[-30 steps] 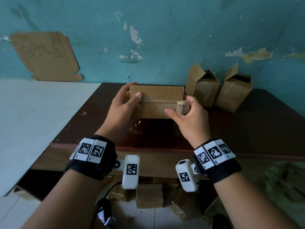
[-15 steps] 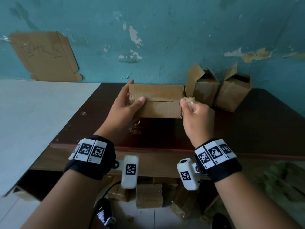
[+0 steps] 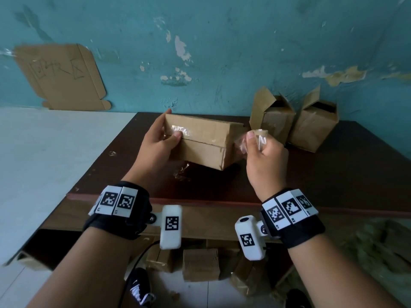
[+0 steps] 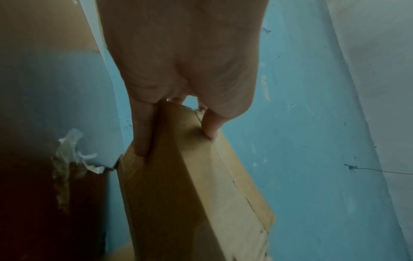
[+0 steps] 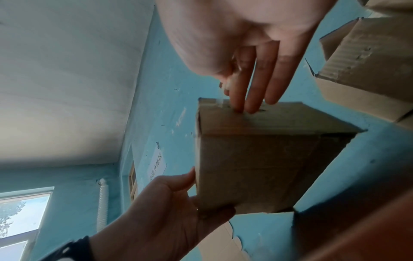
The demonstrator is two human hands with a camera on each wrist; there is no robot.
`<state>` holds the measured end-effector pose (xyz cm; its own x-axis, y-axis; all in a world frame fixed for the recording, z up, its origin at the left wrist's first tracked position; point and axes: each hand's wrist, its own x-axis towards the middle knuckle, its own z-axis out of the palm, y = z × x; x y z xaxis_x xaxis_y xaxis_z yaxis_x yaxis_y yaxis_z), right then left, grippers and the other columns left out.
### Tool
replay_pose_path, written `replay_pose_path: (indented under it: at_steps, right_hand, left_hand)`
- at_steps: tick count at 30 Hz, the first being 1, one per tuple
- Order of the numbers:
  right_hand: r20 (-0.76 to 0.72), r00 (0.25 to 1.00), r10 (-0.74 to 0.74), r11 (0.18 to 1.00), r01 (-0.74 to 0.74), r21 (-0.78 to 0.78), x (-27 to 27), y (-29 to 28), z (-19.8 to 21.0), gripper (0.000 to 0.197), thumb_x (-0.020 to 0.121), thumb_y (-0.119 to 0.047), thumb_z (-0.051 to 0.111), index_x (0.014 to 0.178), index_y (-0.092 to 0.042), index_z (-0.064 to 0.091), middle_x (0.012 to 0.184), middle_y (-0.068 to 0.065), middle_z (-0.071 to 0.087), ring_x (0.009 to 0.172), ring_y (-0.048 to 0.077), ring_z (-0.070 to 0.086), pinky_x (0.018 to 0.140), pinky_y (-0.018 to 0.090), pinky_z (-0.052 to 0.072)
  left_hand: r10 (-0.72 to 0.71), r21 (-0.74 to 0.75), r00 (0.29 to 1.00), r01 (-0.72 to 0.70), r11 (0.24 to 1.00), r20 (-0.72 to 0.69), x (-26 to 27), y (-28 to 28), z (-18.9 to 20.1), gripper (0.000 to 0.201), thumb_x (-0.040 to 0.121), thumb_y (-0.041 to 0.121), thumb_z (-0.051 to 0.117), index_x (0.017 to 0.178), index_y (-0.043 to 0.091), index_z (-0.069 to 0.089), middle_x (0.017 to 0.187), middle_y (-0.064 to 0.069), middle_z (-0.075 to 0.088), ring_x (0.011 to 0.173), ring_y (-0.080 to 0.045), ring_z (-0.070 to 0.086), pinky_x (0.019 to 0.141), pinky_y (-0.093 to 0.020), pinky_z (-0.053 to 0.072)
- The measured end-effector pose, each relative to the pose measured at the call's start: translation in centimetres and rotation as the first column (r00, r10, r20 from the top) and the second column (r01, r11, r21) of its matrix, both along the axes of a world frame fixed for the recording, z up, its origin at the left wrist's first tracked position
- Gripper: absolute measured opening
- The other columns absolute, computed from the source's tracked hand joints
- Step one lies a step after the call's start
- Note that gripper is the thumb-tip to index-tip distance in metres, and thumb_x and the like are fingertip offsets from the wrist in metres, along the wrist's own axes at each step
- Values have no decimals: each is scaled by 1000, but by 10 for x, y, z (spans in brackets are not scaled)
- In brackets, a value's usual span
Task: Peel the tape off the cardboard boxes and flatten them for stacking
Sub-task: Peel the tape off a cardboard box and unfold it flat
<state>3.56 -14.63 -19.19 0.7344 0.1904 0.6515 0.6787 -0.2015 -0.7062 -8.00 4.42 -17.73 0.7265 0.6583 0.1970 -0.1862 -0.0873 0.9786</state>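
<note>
A closed cardboard box [image 3: 202,144] is held tilted over the dark table [image 3: 333,174]. My left hand [image 3: 166,135] grips its left end, thumb on the front seam and fingers behind; the left wrist view shows the fingers [image 4: 140,137] on the box [image 4: 178,185]. My right hand [image 3: 253,138] is just off the box's right end and pinches a crumpled strip of clear tape [image 3: 241,143] that still runs to the box. In the right wrist view the tape [image 5: 230,83] sits between thumb and fingers above the box [image 5: 245,159]. A shiny tape patch [image 3: 178,131] remains near the left thumb.
Two opened boxes [image 3: 275,118] [image 3: 313,125] stand at the back right against the teal wall. Tape scraps [image 3: 182,172] lie on the table under the held box. A flat cardboard sheet [image 3: 60,76] leans on the wall at left. More boxes [image 3: 200,263] lie beneath the table.
The right hand has pulled the tape off the box's right end and moved away to the right. The box has turned, its right end swinging towards me.
</note>
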Motion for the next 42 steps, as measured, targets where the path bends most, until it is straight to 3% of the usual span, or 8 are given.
replay_pose_path:
  at_steps: [4,9,18,23,27,32,36,42]
  right_hand:
    - [18,995,94,995,-95,36,-6,6,0,36,101,-40,44,86,-24,72,76,-9,76,77,5,71,74,22,55]
    - [-58,987,147,988,-150,-33,-13,14,-6,47,98,-50,41,88,-21,77,78,-13,77,77,1,70,78,32,58]
    - [-375,854,361,929,-295,222,0,0,2,40,100,7,40,102,-28,59,98,-1,65,70,8,68,61,32,61]
    - [-576,752,320,937,-164,307,24,-11,4,27,104,-12,38,88,-16,60,69,-1,44,46,6,34,46,28,26]
    - [-507,855,110,976,-190,-108,27,-21,10,21,99,-36,51,85,-26,63,79,-8,57,64,7,51,61,30,40]
    - [-278,948,-157,661,-108,-742,31,-23,-3,81,85,-58,70,146,-14,40,144,8,54,131,31,51,103,43,44]
    - [-243,955,-170,581,-102,-808,31,-18,-9,115,85,-56,72,161,-9,1,161,13,37,145,35,35,114,49,30]
    - [-100,984,-150,734,43,-678,25,-15,-14,76,91,-20,74,150,-7,28,132,17,63,119,35,62,96,45,50]
  left_hand:
    - [27,127,999,-23,992,-25,2,1,-5,71,100,10,62,153,48,35,128,10,51,111,-17,63,87,-37,62]
    - [-44,187,991,67,980,-124,2,-6,-7,75,65,70,79,131,70,46,151,1,36,137,-20,47,116,-48,42]
    - [73,183,992,-54,982,-101,0,5,-9,57,68,58,83,120,47,61,129,-10,55,111,-35,64,90,-60,58]
    - [36,10,998,-35,999,-51,-3,9,-7,37,89,31,78,122,35,63,117,-11,58,91,-27,64,78,-71,57]
    - [-26,-141,1000,27,990,7,-3,10,-8,49,74,41,85,118,35,65,134,-24,54,104,-36,65,79,-80,49]
    - [19,-160,999,-13,987,36,-1,15,-9,37,89,25,78,123,29,63,136,-25,54,98,-30,65,78,-79,50]
    - [55,-143,998,-50,988,30,-1,14,-7,36,90,24,77,124,29,63,127,-18,58,102,-31,66,77,-72,56]
    - [61,-118,998,-57,991,28,-2,11,-5,37,87,30,81,120,33,65,133,-22,55,102,-32,66,76,-72,56]
